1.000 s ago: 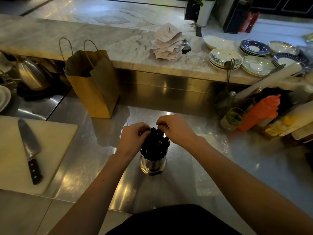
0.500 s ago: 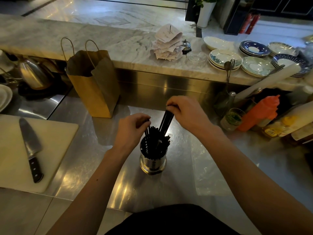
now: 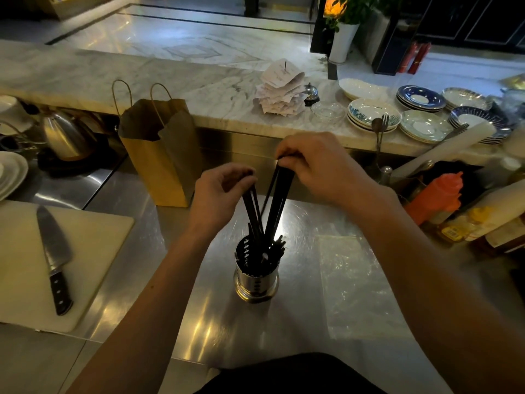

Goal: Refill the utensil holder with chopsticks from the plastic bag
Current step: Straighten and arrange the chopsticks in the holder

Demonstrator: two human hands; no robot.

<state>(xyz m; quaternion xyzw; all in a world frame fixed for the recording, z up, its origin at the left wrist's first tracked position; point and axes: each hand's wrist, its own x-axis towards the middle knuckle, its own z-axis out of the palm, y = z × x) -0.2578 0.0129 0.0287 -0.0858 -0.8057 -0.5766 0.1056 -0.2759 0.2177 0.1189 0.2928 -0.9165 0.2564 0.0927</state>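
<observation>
Above the utensil holder (image 3: 256, 273), both hands (image 3: 220, 190) (image 3: 318, 163) pinch black chopsticks (image 3: 277, 200).

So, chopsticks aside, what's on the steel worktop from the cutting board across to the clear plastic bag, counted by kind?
Chef's knife: 1
Cutting board: 1
Brown paper bag: 1
Steel utensil holder: 1
Clear plastic bag: 1
Total: 5
</observation>
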